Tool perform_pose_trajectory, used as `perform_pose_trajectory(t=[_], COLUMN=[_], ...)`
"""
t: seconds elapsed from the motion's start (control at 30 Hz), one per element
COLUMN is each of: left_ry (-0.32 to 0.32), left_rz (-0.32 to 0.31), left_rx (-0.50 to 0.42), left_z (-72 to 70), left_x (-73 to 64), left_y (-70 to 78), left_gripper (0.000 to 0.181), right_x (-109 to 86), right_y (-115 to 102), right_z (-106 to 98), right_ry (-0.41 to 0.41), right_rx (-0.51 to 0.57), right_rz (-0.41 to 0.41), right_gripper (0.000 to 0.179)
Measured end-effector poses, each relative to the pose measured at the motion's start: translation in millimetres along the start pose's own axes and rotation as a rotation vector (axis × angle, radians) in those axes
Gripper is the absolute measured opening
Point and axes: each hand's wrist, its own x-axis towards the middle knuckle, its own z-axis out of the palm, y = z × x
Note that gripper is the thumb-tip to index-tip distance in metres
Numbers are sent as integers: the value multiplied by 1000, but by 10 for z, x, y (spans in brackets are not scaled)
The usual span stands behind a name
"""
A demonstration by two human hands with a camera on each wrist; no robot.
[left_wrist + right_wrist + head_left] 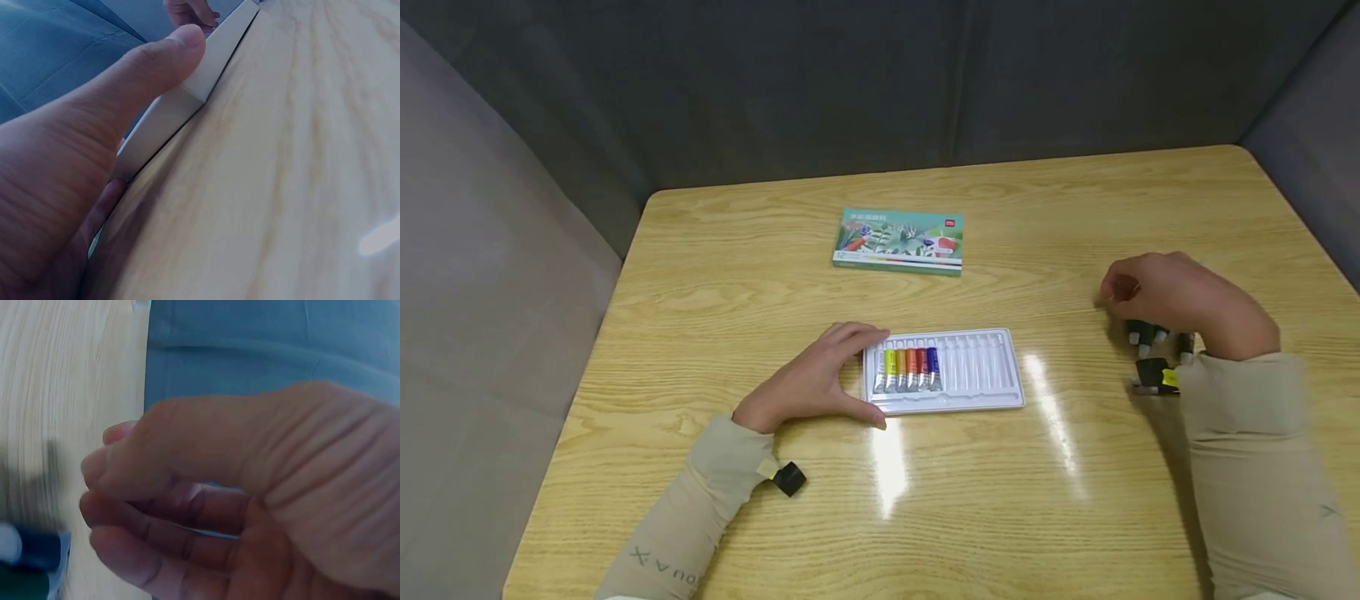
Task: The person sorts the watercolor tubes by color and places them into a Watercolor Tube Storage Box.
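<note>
A white plastic tray (pixel 977 402) lies on the table, with several small paint tubes (pixel 912 371) in its left slots, running from white through yellow, orange and red to blue. The right slots show bare plastic. My left hand (pixel 816 379) holds the tray's left end, thumb at the near edge and fingers at the far edge; in the left wrist view the thumb lies against the tray's side (pixel 165 119). At the right, my right hand (pixel 1180 292) is above several dark paint tubes (pixel 1142 335), fingers loosely curled with nothing visible between them. Hand and sleeve partly cover these tubes.
A green illustrated paint box (pixel 898 242) lies flat behind the tray. Dark cloth (pixel 805 92) stands along the table's far edge, with a grey panel (pixel 490 292) at the left. Black wrist cameras (pixel 790 479) are strapped at both cuffs.
</note>
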Motion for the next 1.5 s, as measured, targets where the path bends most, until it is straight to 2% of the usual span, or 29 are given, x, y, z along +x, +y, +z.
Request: perform_pose_trajectory(t=[0.23, 0.43, 0.73, 1.03, 1.2, 1.37, 1.5], left_ry=[-1, 2, 2, 6, -2, -2, 4], left_rz=[-2, -2, 0, 1, 3, -4, -7], left_rx=[-3, -4, -2, 6, 6, 7, 6], left_z=[4, 8, 9, 2, 1, 0, 12], left_x=[-6, -8, 0, -4, 1, 2, -3], left_y=[5, 4, 5, 7, 8, 16, 7], left_gripper=[112, 112, 112, 113, 113, 113, 113], right_x=[-23, -13, -24, 25, 34, 41, 57], right_y=[210, 300, 330, 309, 268, 250, 233], right_z=[21, 47, 56, 103, 116, 95, 93], right_ry=[-68, -128, -133, -198, -153, -107, -72], right_rx=[51, 92, 107, 239, 210, 91, 59], right_rz=[52, 64, 47, 36, 37, 28, 30], right_gripper=[16, 23, 23, 10, 13, 17, 17])
